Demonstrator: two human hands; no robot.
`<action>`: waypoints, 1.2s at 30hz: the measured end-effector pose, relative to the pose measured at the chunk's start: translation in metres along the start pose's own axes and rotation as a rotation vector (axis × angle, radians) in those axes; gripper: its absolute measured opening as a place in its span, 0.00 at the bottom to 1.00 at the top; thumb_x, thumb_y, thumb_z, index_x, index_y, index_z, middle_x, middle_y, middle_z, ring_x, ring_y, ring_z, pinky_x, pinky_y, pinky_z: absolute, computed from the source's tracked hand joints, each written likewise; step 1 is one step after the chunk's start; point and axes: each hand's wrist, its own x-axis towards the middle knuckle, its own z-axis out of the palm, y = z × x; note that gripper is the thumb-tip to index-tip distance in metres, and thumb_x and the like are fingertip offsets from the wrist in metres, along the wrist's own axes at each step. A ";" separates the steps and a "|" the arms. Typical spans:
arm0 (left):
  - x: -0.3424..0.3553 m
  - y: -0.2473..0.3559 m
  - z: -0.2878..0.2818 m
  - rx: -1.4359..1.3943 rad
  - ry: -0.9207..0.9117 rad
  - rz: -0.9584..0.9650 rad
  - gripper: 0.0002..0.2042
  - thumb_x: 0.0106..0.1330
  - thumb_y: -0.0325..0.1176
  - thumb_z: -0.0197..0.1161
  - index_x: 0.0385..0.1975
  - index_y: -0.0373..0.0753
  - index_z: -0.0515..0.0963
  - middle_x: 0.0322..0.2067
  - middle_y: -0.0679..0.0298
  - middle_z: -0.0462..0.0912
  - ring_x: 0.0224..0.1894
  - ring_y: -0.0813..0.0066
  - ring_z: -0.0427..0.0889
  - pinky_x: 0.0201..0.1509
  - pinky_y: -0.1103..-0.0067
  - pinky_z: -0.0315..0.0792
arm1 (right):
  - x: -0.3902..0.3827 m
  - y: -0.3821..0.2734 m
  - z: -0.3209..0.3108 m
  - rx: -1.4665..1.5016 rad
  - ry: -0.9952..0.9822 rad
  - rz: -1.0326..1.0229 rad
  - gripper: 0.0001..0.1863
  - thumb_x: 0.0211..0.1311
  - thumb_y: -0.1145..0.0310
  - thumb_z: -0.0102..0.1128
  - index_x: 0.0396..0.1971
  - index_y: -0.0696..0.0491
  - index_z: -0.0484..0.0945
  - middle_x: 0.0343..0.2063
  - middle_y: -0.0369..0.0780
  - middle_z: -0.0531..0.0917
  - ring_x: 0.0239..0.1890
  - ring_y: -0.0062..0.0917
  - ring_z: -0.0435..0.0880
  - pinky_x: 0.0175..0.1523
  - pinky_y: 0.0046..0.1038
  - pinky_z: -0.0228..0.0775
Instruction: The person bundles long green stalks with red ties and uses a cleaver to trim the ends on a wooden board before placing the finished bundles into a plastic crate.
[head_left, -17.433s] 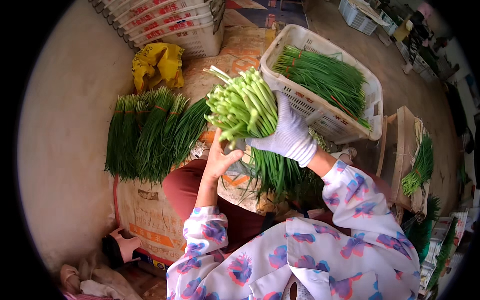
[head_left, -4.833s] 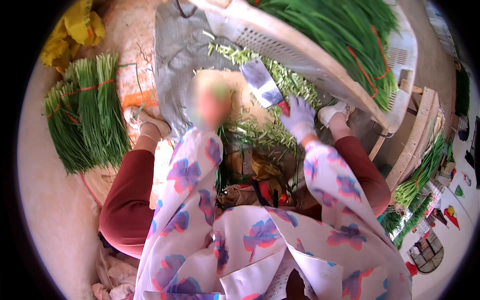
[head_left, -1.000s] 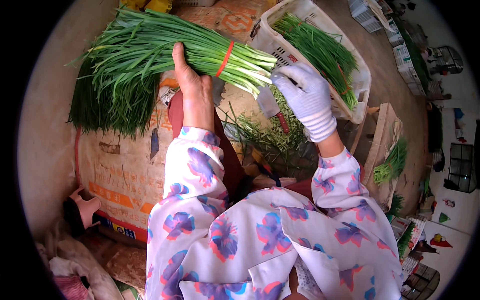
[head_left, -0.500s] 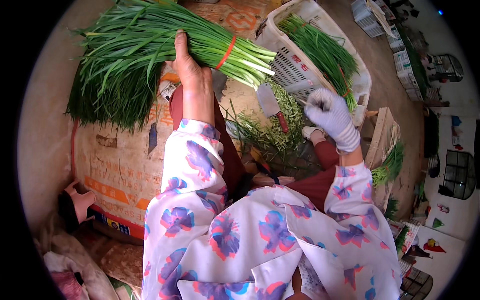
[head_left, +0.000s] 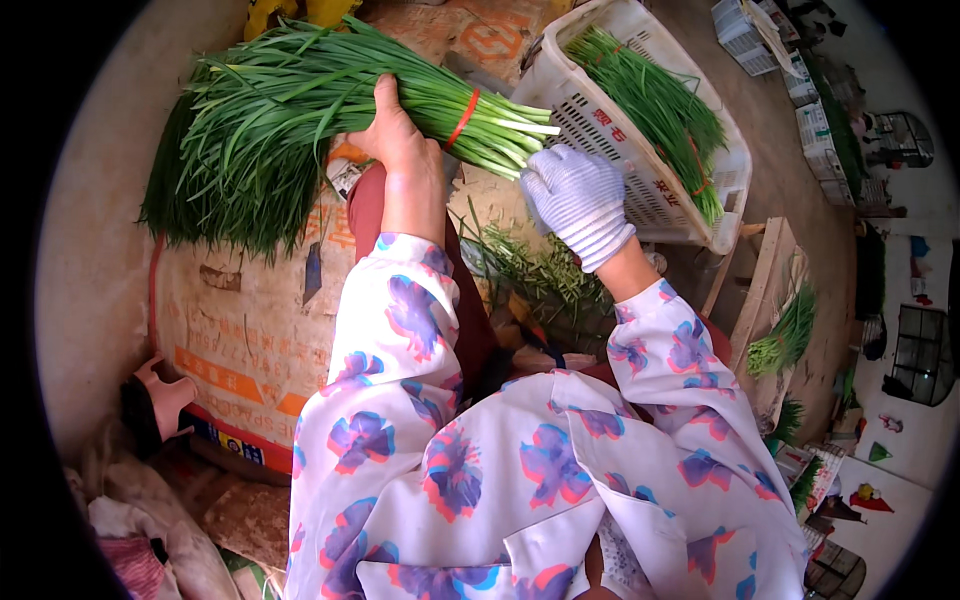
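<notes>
A thick bunch of garlic chives lies in my bare left hand, thumb over the top and fingers hidden underneath. A red band circles the bunch near its pale cut ends, which point right. My right hand, in a white knitted glove, is close beside those ends with its fingers curled in. What it grips, if anything, is hidden. A greyish edge shows by its fingers, perhaps the cleaver's blade. Chopped stem ends lie in a heap below the right hand.
More chives are piled at the left on a cardboard-covered surface. At the right, a white plastic crate holds banded chives. Further right, a wooden stand has another bunch beside it. A pink stool is lower left.
My right hand has moved left to the stem ends, over where the red-handled cleaver lay on the trimmings; that handle is now out of sight. The left hand's bunch has shifted slightly right.
</notes>
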 end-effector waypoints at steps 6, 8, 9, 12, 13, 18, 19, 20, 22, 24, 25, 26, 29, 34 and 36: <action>-0.019 0.002 0.009 0.008 -0.019 0.057 0.33 0.55 0.17 0.64 0.62 0.37 0.58 0.57 0.59 0.69 0.55 0.66 0.73 0.61 0.72 0.71 | 0.023 0.000 0.015 -0.070 -0.084 0.154 0.11 0.55 0.61 0.54 0.24 0.51 0.79 0.23 0.46 0.82 0.25 0.41 0.83 0.33 0.43 0.76; -0.020 0.001 0.010 0.011 -0.014 0.064 0.34 0.55 0.17 0.64 0.62 0.37 0.56 0.58 0.59 0.68 0.55 0.66 0.72 0.61 0.71 0.70 | 0.022 -0.008 0.004 0.448 -0.104 0.228 0.06 0.52 0.70 0.57 0.28 0.56 0.79 0.22 0.45 0.82 0.19 0.37 0.81 0.29 0.36 0.76; -0.023 0.000 0.014 0.004 0.007 0.062 0.35 0.55 0.18 0.64 0.63 0.37 0.55 0.58 0.59 0.68 0.56 0.66 0.72 0.62 0.71 0.70 | 0.022 -0.016 -0.008 0.883 -0.138 0.333 0.06 0.51 0.72 0.58 0.29 0.57 0.80 0.22 0.45 0.82 0.18 0.36 0.80 0.28 0.33 0.76; -0.022 0.000 0.014 -0.013 0.071 0.022 0.36 0.55 0.18 0.65 0.63 0.38 0.53 0.58 0.59 0.67 0.56 0.65 0.72 0.62 0.70 0.69 | 0.017 -0.012 -0.028 1.254 -0.069 0.226 0.10 0.45 0.80 0.61 0.31 0.55 0.82 0.24 0.41 0.82 0.20 0.29 0.80 0.28 0.25 0.74; -0.022 -0.001 0.015 -0.024 0.093 0.001 0.37 0.55 0.18 0.65 0.63 0.38 0.52 0.59 0.58 0.67 0.56 0.65 0.71 0.63 0.70 0.69 | 0.018 -0.004 -0.019 0.958 0.087 0.033 0.10 0.45 0.79 0.61 0.30 0.53 0.82 0.26 0.40 0.83 0.22 0.29 0.80 0.28 0.26 0.74; -0.014 0.001 0.006 -0.048 0.094 -0.064 0.36 0.55 0.19 0.65 0.63 0.39 0.53 0.58 0.58 0.67 0.55 0.63 0.72 0.61 0.70 0.70 | 0.020 0.003 0.000 -0.068 0.141 -0.379 0.06 0.47 0.67 0.63 0.28 0.47 0.83 0.30 0.37 0.79 0.34 0.31 0.80 0.36 0.35 0.72; -0.012 0.000 0.005 -0.045 0.106 -0.072 0.36 0.55 0.19 0.65 0.62 0.39 0.53 0.58 0.58 0.67 0.55 0.63 0.72 0.61 0.70 0.70 | 0.023 0.000 0.005 -0.145 0.112 -0.370 0.06 0.50 0.65 0.59 0.27 0.47 0.82 0.29 0.36 0.78 0.38 0.32 0.78 0.38 0.35 0.71; -0.011 -0.002 0.004 -0.042 0.106 -0.073 0.36 0.55 0.19 0.65 0.62 0.39 0.53 0.58 0.58 0.68 0.55 0.63 0.73 0.61 0.70 0.71 | 0.027 0.000 0.010 -0.190 0.100 -0.394 0.05 0.50 0.65 0.58 0.26 0.48 0.81 0.29 0.36 0.78 0.38 0.31 0.78 0.37 0.35 0.71; -0.016 -0.006 0.009 -0.043 0.103 -0.086 0.36 0.54 0.19 0.65 0.62 0.39 0.53 0.58 0.58 0.68 0.55 0.64 0.73 0.61 0.70 0.71 | 0.033 0.003 0.018 -0.293 0.074 -0.435 0.05 0.51 0.67 0.57 0.25 0.49 0.80 0.30 0.36 0.79 0.38 0.31 0.79 0.37 0.35 0.72; -0.017 -0.009 0.010 -0.038 0.152 -0.092 0.36 0.54 0.19 0.65 0.62 0.38 0.54 0.58 0.58 0.68 0.55 0.64 0.73 0.60 0.70 0.71 | 0.036 0.001 0.025 -0.359 0.060 -0.399 0.04 0.52 0.67 0.55 0.25 0.49 0.78 0.27 0.36 0.78 0.34 0.30 0.79 0.39 0.35 0.69; -0.015 -0.010 0.009 -0.033 0.157 -0.074 0.36 0.54 0.19 0.65 0.62 0.38 0.54 0.58 0.57 0.68 0.55 0.64 0.73 0.60 0.70 0.71 | 0.038 -0.002 0.027 -0.365 0.030 -0.365 0.04 0.52 0.67 0.55 0.25 0.49 0.78 0.27 0.36 0.78 0.33 0.30 0.79 0.39 0.35 0.70; -0.013 -0.011 0.008 -0.028 0.161 -0.058 0.36 0.54 0.19 0.65 0.62 0.38 0.54 0.58 0.57 0.68 0.54 0.64 0.73 0.60 0.70 0.71 | 0.040 -0.004 0.028 -0.372 -0.001 -0.329 0.04 0.53 0.67 0.54 0.25 0.49 0.78 0.27 0.36 0.78 0.33 0.30 0.79 0.39 0.35 0.70; -0.019 -0.013 0.011 -0.036 0.166 -0.074 0.35 0.54 0.19 0.65 0.62 0.37 0.54 0.57 0.57 0.69 0.54 0.64 0.73 0.59 0.71 0.72 | 0.045 -0.003 0.031 -0.389 -0.046 -0.210 0.06 0.52 0.65 0.56 0.21 0.49 0.79 0.25 0.37 0.79 0.31 0.31 0.81 0.38 0.36 0.71; -0.013 -0.005 0.009 -0.036 0.168 -0.066 0.32 0.56 0.20 0.64 0.60 0.36 0.56 0.56 0.57 0.71 0.51 0.64 0.76 0.57 0.72 0.75 | 0.016 -0.003 -0.001 -0.031 -0.208 -0.204 0.06 0.49 0.62 0.60 0.19 0.47 0.79 0.23 0.39 0.79 0.27 0.35 0.81 0.34 0.36 0.73; -0.015 -0.004 0.011 -0.046 0.151 -0.073 0.31 0.57 0.21 0.64 0.59 0.35 0.57 0.55 0.56 0.71 0.50 0.64 0.76 0.56 0.72 0.76 | -0.015 0.020 -0.015 0.269 -0.387 -0.374 0.05 0.45 0.62 0.62 0.21 0.46 0.81 0.22 0.40 0.79 0.26 0.36 0.80 0.32 0.36 0.73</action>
